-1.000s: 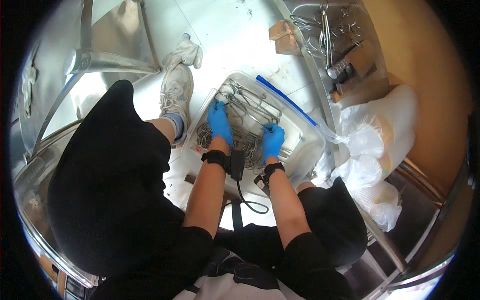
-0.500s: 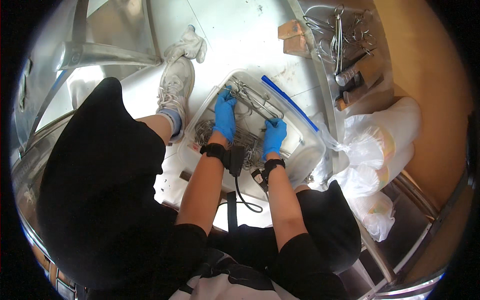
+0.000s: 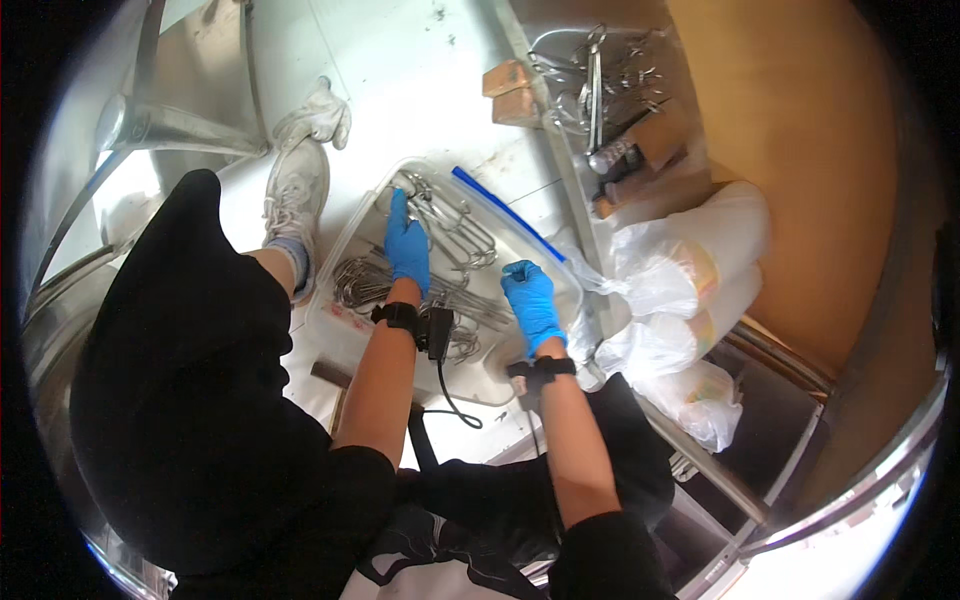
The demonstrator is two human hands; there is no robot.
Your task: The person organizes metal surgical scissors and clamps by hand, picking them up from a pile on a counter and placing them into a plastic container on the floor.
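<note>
A translucent plastic tub (image 3: 353,222) on the white floor holds several steel scissor-like instruments (image 3: 455,230), with a denser pile (image 3: 358,285) at its lower left. My left hand (image 3: 406,245), blue-gloved, reaches into the tub with its index finger stretched out onto the upper instruments; it looks open, though some fingers are hidden. At the tub's right side, my right hand (image 3: 530,300), also gloved, has its fingers curled closed; whatever may be in them I cannot make out. A blue strip (image 3: 505,212) runs along the tub's upper right edge.
To the right, a steel tray (image 3: 555,50) holds instruments and bar-like tools (image 3: 655,140), beside brick-like blocks (image 3: 510,95). White plastic bags (image 3: 660,270) lie below them. A steel frame (image 3: 180,130) stands upper left, near my shoe (image 3: 298,190) and a crumpled glove (image 3: 312,120).
The whole view has shifted, with the tub further left. My right hand has come away from the instruments it was among, toward the tub's right side. My left fingers look more stretched out.
</note>
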